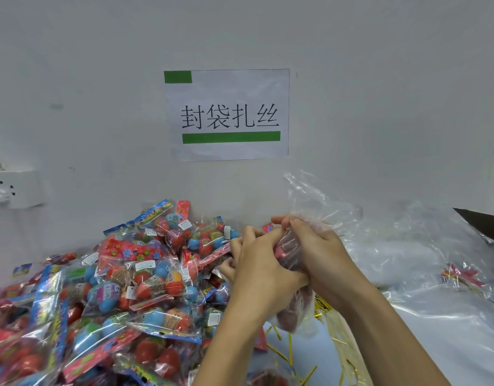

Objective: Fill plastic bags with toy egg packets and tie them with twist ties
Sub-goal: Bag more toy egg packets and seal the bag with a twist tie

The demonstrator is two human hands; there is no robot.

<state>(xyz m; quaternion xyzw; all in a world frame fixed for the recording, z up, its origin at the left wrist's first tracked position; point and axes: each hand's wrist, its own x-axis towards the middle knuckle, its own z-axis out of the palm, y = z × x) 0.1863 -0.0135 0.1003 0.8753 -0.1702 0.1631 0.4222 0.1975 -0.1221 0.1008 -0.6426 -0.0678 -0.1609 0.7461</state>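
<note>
Left hand (264, 270): my fingers pinch the clear bag (310, 218).
Right hand (315, 252): grips the bag's neck.
Left: heap of egg packets (123, 288).
Below: gold twist ties (326, 307).

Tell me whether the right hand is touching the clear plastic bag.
Touching. The head view shows the right hand with fingers curled around the gathered neck of the clear plastic bag, the left hand pressed alongside.
</note>
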